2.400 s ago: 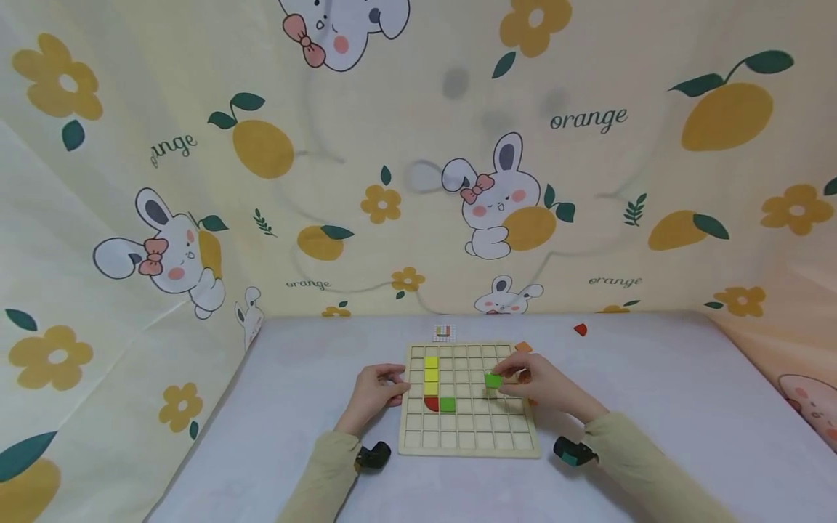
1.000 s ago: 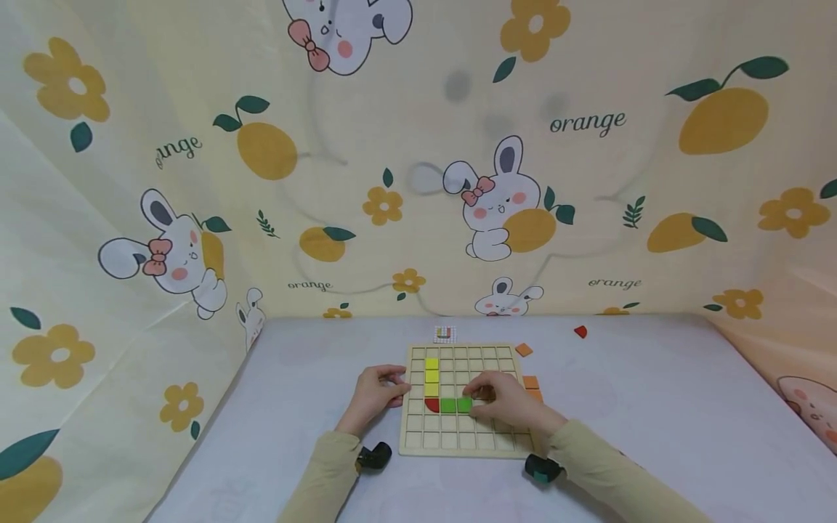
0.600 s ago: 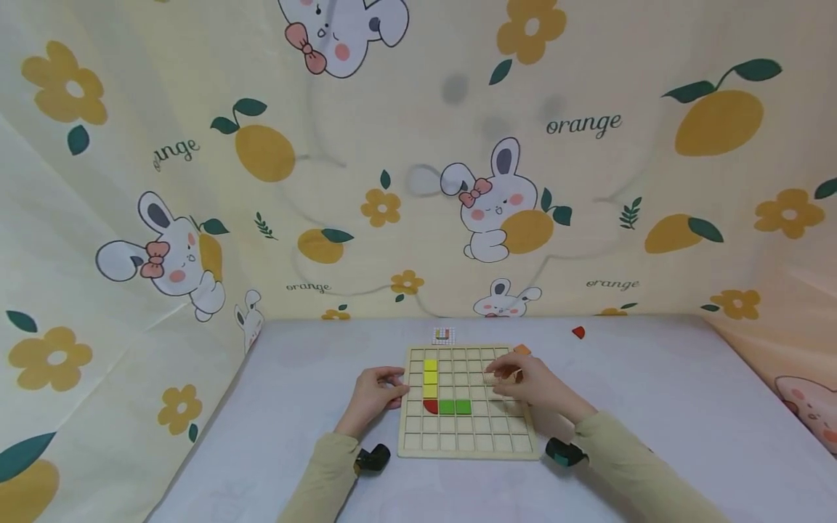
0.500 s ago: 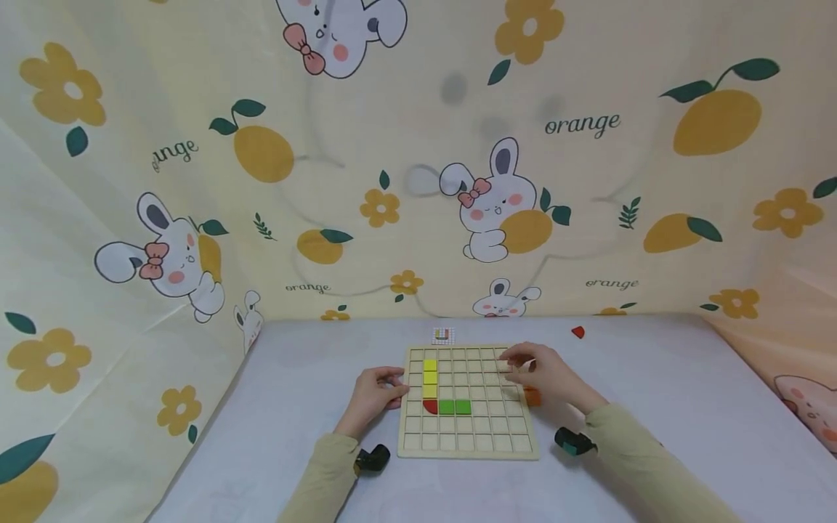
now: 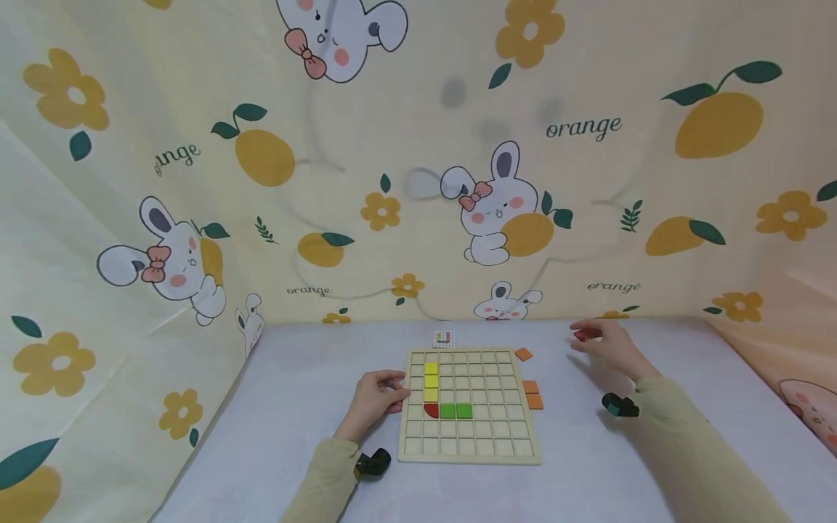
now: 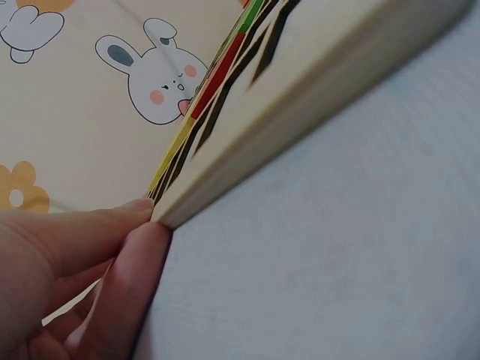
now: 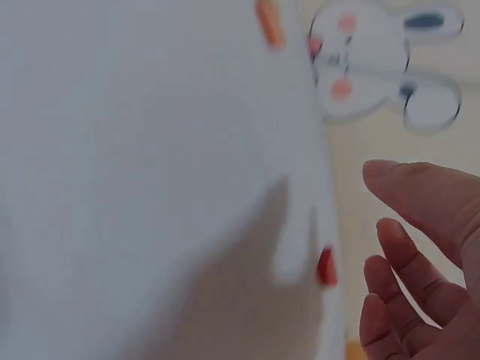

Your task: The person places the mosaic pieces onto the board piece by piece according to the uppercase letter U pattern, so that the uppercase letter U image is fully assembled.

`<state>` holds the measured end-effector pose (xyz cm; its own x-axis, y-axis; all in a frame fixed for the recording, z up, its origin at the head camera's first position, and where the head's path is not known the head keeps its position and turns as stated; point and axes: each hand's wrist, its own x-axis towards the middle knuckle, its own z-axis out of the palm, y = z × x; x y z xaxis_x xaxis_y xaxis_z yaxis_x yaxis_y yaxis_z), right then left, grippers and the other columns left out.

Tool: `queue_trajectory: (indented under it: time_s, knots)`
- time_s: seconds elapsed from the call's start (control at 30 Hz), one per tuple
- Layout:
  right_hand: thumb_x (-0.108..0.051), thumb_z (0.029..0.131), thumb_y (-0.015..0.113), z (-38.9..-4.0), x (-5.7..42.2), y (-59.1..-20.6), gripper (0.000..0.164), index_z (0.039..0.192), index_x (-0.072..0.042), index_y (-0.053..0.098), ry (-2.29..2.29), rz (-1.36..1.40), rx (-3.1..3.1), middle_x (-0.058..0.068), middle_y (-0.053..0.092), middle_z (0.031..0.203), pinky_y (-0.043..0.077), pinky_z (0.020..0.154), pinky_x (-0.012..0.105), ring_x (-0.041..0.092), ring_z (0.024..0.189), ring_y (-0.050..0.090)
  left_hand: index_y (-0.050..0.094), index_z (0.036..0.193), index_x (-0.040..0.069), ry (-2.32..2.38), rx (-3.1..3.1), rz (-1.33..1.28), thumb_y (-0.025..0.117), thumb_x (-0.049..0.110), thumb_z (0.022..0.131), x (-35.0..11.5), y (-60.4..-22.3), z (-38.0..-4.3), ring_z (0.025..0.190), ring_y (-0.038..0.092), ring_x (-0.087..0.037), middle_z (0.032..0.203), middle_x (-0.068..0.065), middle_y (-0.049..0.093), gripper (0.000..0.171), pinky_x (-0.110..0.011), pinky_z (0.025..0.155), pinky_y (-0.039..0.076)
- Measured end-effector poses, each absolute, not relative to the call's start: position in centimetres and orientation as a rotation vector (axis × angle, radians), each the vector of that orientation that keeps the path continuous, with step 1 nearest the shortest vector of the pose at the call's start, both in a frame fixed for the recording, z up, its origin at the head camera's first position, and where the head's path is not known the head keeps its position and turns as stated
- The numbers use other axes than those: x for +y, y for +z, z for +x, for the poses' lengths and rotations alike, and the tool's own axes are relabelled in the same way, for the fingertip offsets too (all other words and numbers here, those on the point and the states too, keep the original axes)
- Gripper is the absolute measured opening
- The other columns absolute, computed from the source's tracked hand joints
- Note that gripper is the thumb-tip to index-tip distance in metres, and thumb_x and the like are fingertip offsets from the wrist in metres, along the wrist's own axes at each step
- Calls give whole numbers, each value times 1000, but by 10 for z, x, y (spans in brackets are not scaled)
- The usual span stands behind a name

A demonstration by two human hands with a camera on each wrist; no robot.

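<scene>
At the left edge of a wooden grid board (image 5: 497,428), my left hand (image 5: 373,399) pinches the rim between thumb and fingers; the left wrist view shows the same grip (image 6: 112,247). Three yellow square tiles (image 5: 431,381) form a column on the board. Below them sit a red quarter-round tile (image 5: 431,411) and two green square tiles (image 5: 455,411) in a row. My right hand (image 5: 615,350) hovers at the far right over a loose red piece (image 5: 580,335). In the right wrist view its fingers are spread apart, and the red piece (image 7: 327,267) lies on the table beyond them.
Two orange tiles (image 5: 533,401) lie against the board's right side, and another orange tile (image 5: 523,354) lies by its far right corner. A small pattern card (image 5: 445,338) is behind the board. A printed curtain (image 5: 405,240) hangs along the table's back edge.
My right hand set the second green tile beside the first, let go, and moved right and back to the loose red piece. My left hand stayed on the board's edge.
</scene>
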<state>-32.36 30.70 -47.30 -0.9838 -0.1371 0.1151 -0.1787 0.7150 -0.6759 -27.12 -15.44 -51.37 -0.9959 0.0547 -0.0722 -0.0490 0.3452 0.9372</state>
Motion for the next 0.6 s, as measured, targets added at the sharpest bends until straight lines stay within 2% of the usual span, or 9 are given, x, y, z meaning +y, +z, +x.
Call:
queue_trajectory:
  time_s: [0.2, 0.37, 0.6]
  knots:
    - [-19, 90, 68, -334, 323, -483, 45, 129, -2, 55, 1172, 135, -2919, 22, 54, 121, 46, 90, 54, 39, 110, 48, 65, 118, 4, 1756, 2497, -5, 74, 5, 82, -154, -515, -272, 59, 60, -12, 87, -7, 61, 37, -28, 57, 58]
    - [-14, 90, 66, -337, 324, -486, 47, 131, 3, 51, 1178, 119, -2902, 28, 52, 121, 47, 89, 54, 42, 108, 48, 65, 117, 2, 1786, 2483, 26, 74, 3, 81, -155, -517, -272, 59, 61, -12, 87, -8, 61, 37, -28, 57, 58]
    - [-4, 91, 61, -341, 320, -493, 43, 128, 12, 48, 1119, 163, -2871, 35, 48, 124, 40, 95, 61, 49, 113, 46, 66, 117, 1, 1800, 2485, 57, 74, 3, 81, -156, -519, -274, 58, 61, -11, 87, -8, 60, 37, -28, 56, 58]
